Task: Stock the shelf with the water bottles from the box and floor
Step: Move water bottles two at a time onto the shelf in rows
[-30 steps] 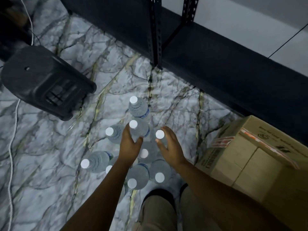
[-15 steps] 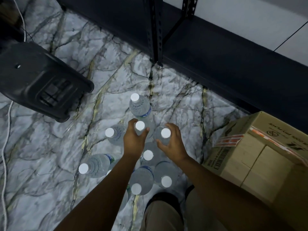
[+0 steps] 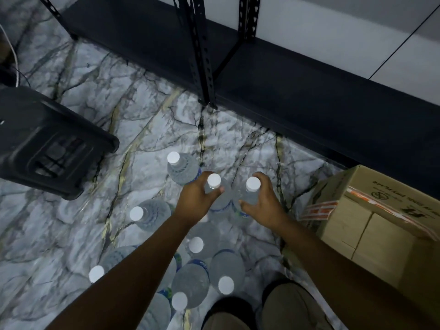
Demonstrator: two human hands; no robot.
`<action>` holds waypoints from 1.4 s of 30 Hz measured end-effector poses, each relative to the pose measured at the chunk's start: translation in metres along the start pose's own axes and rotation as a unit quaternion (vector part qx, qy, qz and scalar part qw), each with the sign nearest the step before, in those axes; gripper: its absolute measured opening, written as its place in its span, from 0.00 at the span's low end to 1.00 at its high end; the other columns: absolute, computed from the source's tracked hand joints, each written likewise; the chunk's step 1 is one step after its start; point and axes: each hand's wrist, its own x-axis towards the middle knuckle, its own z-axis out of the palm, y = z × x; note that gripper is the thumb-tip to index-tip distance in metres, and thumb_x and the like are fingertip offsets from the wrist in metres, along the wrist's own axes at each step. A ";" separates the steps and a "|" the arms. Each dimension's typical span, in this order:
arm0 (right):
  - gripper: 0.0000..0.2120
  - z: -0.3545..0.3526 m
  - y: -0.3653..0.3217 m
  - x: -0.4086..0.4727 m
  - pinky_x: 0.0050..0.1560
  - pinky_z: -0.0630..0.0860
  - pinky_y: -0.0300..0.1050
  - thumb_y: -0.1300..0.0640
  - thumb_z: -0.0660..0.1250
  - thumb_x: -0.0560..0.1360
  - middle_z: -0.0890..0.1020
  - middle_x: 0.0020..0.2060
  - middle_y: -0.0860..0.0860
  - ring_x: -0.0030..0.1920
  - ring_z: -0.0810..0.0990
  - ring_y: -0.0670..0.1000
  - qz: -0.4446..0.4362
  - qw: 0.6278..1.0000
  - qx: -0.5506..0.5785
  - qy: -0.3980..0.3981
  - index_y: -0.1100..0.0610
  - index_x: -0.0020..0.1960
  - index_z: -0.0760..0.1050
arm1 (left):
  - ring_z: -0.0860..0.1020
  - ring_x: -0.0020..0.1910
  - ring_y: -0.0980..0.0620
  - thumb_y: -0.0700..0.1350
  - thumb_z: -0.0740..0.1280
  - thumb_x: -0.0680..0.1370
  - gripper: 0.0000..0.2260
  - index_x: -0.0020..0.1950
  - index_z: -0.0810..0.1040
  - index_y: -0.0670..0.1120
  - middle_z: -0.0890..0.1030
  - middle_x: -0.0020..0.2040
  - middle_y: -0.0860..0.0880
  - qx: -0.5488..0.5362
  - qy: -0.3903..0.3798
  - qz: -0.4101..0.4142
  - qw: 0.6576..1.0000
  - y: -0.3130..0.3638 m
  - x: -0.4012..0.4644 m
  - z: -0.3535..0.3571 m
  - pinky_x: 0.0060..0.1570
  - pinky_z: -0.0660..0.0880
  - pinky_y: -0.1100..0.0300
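Gripping one bottle each, both hands sit at centre frame: the left hand (image 3: 197, 198) curls round the neck of the left bottle (image 3: 217, 198), the right hand (image 3: 264, 203) round the right bottle (image 3: 250, 194). Both bottles stand upright, long axes vertical, white caps pointing at the camera, and lie just beside each other. More bottles (image 3: 188, 282) stand upright on the floor (image 3: 71, 234) below and left of the hands, one further bottle (image 3: 182, 169) above the left hand. Their blue labels are too blurred to read. At right, a cardboard box (image 3: 371, 222) carries inverted print reading "PLACE" and red-striped tape. White marble-patterned floor with dark and gold veins; a black stool (image 3: 47, 144) at left; a black metal shelf (image 3: 285, 91) along the top against a pale wall.
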 end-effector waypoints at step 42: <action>0.44 0.005 0.036 0.026 0.61 0.56 0.19 0.55 0.82 0.62 0.66 0.61 0.49 0.62 0.63 0.37 -0.027 0.984 0.017 0.175 0.62 0.71 0.63 | 0.65 0.64 0.65 0.48 0.80 0.65 0.41 0.65 0.56 0.67 0.65 0.65 0.59 -0.057 -0.024 0.070 0.996 -0.033 0.037 0.050 0.59 0.62 0.75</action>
